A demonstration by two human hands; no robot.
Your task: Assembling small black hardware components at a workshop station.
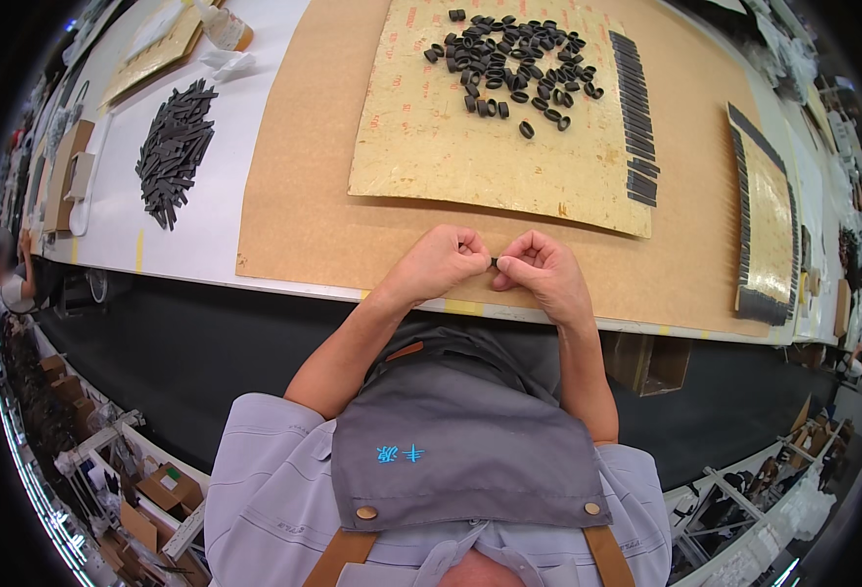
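Note:
My left hand (446, 261) and my right hand (545, 277) meet at the near edge of the table, fingers pinched. Between their fingertips is a small black strip (494, 262), mostly hidden by the fingers, so its full shape cannot be made out. Just beyond my hands lies a yellowish board (451, 186). A scattered heap of small black loops (526, 129) sits on its far half. Along the board's right edge runs a column of flat black strips (635, 108) laid side by side.
On the white table at left lies a pile of loose black strips (175, 152). Beyond it are a bottle (224, 27) and cardboard pieces (62, 176). At right, another board (770, 215) is edged with black strips. Brown paper (294, 186) covers the middle. Another person (15, 284) stands far left.

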